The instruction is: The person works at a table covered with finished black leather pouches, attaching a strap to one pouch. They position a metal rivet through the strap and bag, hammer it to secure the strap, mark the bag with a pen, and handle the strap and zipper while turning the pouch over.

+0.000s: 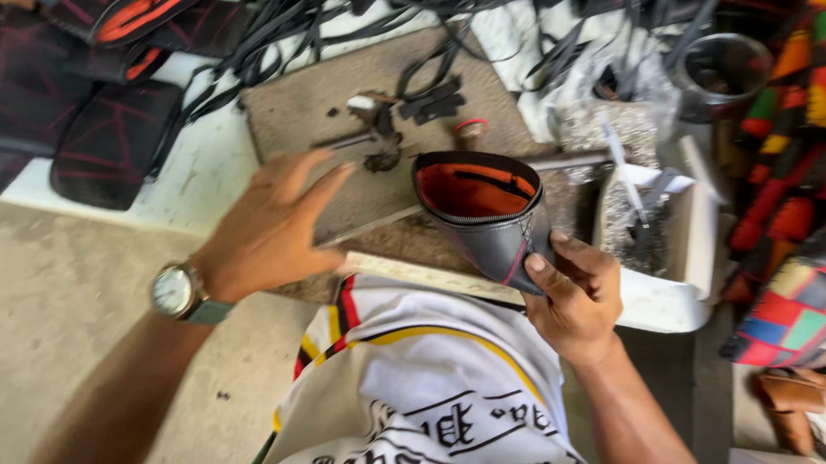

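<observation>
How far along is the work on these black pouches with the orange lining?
Several finished-looking black pouches lie piled at the top left of the bench. In hand: the right hand grips one open pouch, orange lining showing, while the left hand hovers open above the work board. Left, probably: loose black straps and small metal fittings in the white tray are not yet used.

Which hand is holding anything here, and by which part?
The right hand grips the black pouch with orange lining at its lower closed end, thumb on the outer face. The left hand is open, holding nothing.
</observation>
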Demonstrator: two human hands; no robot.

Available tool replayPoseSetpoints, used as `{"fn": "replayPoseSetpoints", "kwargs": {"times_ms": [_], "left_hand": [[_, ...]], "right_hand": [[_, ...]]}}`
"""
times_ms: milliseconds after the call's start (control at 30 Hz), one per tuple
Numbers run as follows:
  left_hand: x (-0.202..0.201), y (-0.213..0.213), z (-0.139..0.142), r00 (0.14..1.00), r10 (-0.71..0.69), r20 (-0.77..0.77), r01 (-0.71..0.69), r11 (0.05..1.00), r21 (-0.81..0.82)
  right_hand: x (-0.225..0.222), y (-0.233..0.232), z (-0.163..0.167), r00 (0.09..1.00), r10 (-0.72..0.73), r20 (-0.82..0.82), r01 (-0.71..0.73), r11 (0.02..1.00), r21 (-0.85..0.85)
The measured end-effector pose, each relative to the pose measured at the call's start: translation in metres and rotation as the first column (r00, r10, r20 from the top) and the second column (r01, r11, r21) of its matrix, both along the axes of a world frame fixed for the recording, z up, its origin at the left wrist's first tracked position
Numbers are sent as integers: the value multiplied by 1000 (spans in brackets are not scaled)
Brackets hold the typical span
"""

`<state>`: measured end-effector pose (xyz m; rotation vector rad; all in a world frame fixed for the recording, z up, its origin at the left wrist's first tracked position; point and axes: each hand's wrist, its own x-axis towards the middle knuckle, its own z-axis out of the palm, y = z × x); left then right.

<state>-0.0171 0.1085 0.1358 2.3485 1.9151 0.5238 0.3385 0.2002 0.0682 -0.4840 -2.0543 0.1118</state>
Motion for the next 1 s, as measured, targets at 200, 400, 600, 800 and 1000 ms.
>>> {"fn": "replayPoseSetpoints", "kwargs": {"times_ms": [200,400,600,800,1000], "left_hand": [[-21,-28,-47,979,107,175,-27,913,-407],[-7,-48,-66,949,111,294,-32,965,-261],[-1,-59,-70,940,174,292,-98,961,-258],[8,-84,-102,977,192,94,-193,981,1],[19,-108,-109,981,184,63,-190,976,109]], "right_hand": [[-2,-5,-2,986,-141,-85,138,989,-47],[-5,-8,20,969,-241,-44,244,965,91],[-11,-11,32,963,-270,-20,271,954,125],[-18,-23,32,980,-199,11,196,973,125],[-24,-17,36,983,-180,25,176,978,114]]}}
